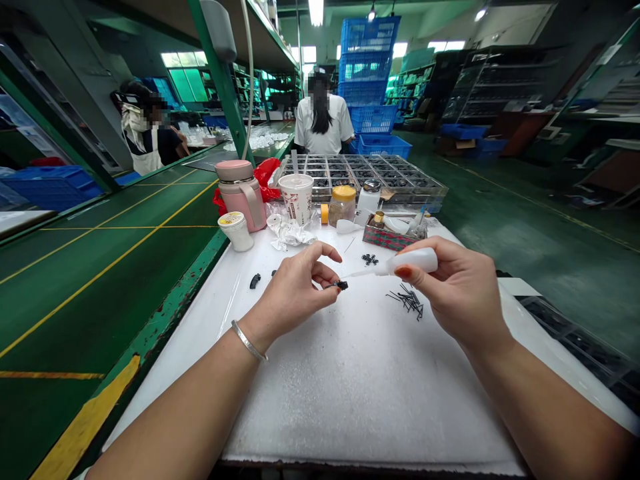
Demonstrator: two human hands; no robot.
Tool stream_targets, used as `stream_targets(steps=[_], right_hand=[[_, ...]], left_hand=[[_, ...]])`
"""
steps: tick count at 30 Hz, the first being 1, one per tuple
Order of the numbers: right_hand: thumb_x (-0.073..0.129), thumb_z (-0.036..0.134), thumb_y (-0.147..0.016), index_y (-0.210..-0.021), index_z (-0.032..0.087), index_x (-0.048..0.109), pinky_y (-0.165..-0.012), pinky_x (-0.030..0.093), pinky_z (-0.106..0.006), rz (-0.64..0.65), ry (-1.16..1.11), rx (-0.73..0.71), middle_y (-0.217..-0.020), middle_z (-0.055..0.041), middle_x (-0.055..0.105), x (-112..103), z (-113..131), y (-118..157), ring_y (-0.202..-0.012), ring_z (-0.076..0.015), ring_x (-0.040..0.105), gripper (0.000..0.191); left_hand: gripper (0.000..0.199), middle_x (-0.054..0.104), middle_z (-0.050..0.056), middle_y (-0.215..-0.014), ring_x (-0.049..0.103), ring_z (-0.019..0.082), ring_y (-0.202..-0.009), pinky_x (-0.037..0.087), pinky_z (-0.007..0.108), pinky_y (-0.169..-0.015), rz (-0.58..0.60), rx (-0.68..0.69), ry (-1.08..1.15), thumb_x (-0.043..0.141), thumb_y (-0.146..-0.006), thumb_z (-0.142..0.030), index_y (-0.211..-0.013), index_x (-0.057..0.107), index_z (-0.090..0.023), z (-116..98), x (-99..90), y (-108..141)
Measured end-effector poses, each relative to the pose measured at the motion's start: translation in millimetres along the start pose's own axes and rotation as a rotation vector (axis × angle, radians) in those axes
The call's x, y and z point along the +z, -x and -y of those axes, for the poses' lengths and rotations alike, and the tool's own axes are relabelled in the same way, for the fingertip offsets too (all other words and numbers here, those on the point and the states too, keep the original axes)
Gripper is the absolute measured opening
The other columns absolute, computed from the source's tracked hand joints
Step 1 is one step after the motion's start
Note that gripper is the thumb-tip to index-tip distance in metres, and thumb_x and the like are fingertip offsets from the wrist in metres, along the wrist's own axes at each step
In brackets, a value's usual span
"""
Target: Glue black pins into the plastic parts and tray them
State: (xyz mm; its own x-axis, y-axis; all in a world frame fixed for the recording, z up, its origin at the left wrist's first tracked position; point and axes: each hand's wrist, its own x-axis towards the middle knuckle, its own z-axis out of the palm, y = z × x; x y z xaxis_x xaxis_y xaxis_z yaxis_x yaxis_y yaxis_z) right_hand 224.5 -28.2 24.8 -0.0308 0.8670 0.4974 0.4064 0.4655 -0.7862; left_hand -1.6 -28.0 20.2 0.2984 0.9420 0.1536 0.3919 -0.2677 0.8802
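Note:
My left hand [295,290] pinches a tiny black part [342,285] between thumb and forefinger above the white foam mat [350,373]. My right hand [457,290] grips a small white squeeze bottle [415,260], held sideways, and its long thin nozzle [363,273] points left at the black part. A heap of thin black pins [410,300] lies on the mat just left of my right hand. A cluster of small black parts [370,259] sits farther back. Two more black pieces [255,281] lie left of my left hand.
At the mat's far edge stand a pink flask [243,193], a white jar [237,231], a paper cup [297,197], a yellow-lidded jar [343,203] and a small box of tools [393,233]. Behind is a compartment tray [365,173]. A green conveyor [100,253] runs left. Two people work farther back.

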Motion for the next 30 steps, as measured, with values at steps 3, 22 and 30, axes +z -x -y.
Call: stream_targets(steps=[3,22,30], right_hand=[[0.076,0.045,-0.074,-0.079,0.019,0.068,-0.051,0.038,-0.025,0.001,0.002,-0.002,-0.070,-0.0008,0.061,0,0,1,-0.061,-0.0120,0.051,0.028],[0.078,0.043,-0.072,-0.079,0.019,0.069,-0.051,0.037,-0.026,0.002,-0.003,0.015,-0.069,-0.0014,0.061,-1,1,2,-0.061,-0.0129,0.051,0.026],[0.072,0.041,-0.079,-0.078,0.019,0.066,-0.050,0.038,-0.021,-0.008,-0.592,0.284,-0.069,-0.0005,0.057,-4,-13,-11,-0.059,-0.0097,0.049,0.023]], left_hand=[[0.035,0.068,-0.005,-0.079,0.058,0.008,-0.066,0.042,0.020,-0.063,0.001,-0.004,0.002,0.064,-0.074,-0.015,-0.104,0.050,-0.026,0,-0.3,0],[0.035,0.069,-0.004,-0.080,0.058,0.008,-0.066,0.043,0.020,-0.064,-0.006,0.002,-0.002,0.063,-0.073,-0.013,-0.103,0.051,-0.024,-1,0.1,0],[0.037,0.068,0.000,-0.083,0.061,0.011,-0.073,0.046,0.020,-0.064,0.017,-0.057,0.161,0.066,-0.071,-0.013,-0.105,0.052,-0.023,-1,-2.2,0]])
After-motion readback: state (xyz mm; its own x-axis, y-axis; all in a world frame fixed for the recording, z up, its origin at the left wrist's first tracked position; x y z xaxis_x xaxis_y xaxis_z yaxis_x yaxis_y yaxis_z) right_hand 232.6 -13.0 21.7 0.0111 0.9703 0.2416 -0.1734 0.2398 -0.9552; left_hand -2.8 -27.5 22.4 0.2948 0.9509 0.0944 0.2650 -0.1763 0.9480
